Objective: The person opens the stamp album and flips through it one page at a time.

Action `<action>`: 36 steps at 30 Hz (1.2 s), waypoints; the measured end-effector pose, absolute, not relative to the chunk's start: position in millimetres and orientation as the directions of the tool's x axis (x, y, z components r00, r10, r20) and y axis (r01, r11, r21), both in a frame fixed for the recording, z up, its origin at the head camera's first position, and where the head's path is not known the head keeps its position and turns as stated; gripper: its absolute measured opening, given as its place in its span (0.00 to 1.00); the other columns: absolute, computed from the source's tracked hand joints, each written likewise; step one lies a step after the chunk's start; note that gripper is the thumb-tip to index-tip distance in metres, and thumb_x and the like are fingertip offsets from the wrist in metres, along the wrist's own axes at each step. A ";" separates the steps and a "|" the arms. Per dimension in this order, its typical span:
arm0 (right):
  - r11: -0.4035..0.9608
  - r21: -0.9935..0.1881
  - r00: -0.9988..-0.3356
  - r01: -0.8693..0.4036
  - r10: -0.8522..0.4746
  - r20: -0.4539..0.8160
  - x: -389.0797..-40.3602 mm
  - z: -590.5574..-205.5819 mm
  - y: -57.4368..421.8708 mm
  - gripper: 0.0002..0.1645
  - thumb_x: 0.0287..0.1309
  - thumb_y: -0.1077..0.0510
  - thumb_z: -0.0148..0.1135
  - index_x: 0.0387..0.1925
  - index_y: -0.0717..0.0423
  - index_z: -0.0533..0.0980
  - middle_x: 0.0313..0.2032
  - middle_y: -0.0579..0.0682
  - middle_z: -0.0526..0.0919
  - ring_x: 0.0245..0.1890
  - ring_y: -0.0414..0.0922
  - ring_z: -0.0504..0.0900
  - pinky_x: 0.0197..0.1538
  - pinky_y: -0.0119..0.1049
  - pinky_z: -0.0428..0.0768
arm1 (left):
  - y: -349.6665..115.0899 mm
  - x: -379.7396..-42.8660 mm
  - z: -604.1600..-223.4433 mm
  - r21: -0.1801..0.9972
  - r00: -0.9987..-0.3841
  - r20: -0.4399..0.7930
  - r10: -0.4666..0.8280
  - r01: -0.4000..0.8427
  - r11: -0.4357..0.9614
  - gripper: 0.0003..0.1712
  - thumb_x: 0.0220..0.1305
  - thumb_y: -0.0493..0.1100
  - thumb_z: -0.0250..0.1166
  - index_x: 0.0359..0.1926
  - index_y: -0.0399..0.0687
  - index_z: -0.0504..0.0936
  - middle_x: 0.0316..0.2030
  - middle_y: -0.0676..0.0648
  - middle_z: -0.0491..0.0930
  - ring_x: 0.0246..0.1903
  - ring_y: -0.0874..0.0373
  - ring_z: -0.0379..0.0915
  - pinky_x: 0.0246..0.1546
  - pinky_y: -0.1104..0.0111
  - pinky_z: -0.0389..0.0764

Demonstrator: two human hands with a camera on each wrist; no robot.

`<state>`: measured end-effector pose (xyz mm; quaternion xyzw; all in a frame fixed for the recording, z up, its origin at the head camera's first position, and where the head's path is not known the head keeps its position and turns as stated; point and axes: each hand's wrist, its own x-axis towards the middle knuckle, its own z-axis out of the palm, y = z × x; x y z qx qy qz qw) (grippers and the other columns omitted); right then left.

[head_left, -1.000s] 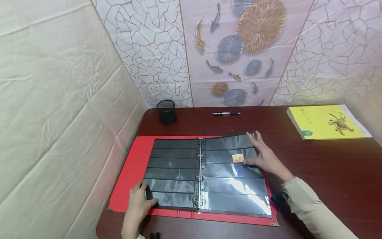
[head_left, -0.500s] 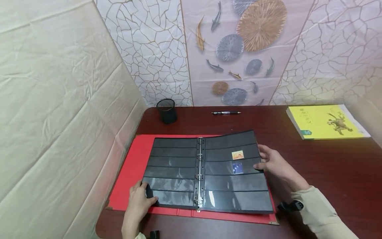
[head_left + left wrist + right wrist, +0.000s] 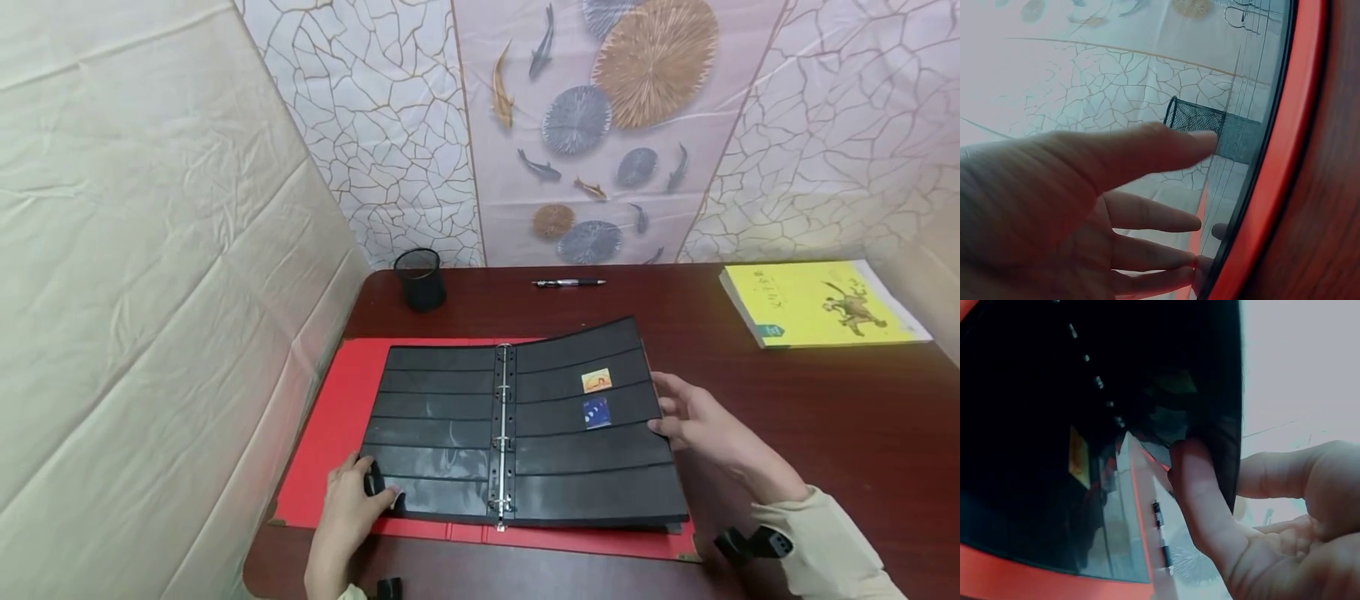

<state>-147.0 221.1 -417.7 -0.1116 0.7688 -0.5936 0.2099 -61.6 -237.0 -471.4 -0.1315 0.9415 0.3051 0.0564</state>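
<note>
A red ring binder (image 3: 330,408) lies spread on the table, with black pocket pages on both sides of its metal rings (image 3: 503,417). An orange-yellow stamp (image 3: 596,381) and a blue stamp (image 3: 597,413) sit one above the other in the right page (image 3: 592,492). My right hand (image 3: 705,429) pinches that page's outer edge, thumb in front and fingers behind; the page is raised and curved. At the left page's (image 3: 431,429) lower outer corner rests my left hand (image 3: 348,504), its fingers (image 3: 1154,256) fairly straight and touching the page surface in the left wrist view.
Behind the binder stand a black mesh pen cup (image 3: 420,283) and a lying pen (image 3: 568,283). A yellow book (image 3: 825,304) is at the back right. Cloth walls (image 3: 187,333) border the table's left and back. Black wrist straps show at both wrists.
My right hand has moved from the page's upper right corner down to its outer edge, then outward, lifting the page. Glare has left the right page. The left hand stays in place.
</note>
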 end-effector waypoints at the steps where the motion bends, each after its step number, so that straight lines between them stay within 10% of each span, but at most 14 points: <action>1: 0.263 -0.962 -0.886 0.076 -0.424 -0.186 -147.0 -415.2 220.4 0.46 0.66 0.73 0.55 0.76 0.72 0.41 0.54 0.72 0.79 0.40 0.51 0.87 0.40 0.46 0.86 | -237.2 -61.3 -470.9 0.565 -0.960 -0.185 -0.210 -0.279 0.776 0.37 0.58 0.43 0.74 0.61 0.22 0.74 0.67 0.19 0.60 0.67 0.25 0.54 0.59 0.35 0.67; 36: 0.345 -0.938 -0.910 -0.017 -0.394 -0.129 -149.5 -340.7 187.0 0.45 0.65 0.68 0.59 0.76 0.66 0.49 0.33 0.57 0.80 0.31 0.47 0.82 0.37 0.41 0.84 | -223.4 -72.8 -435.2 0.618 -0.990 -0.092 -0.107 -0.141 0.773 0.34 0.69 0.46 0.66 0.67 0.30 0.70 0.70 0.28 0.62 0.68 0.28 0.57 0.60 0.35 0.66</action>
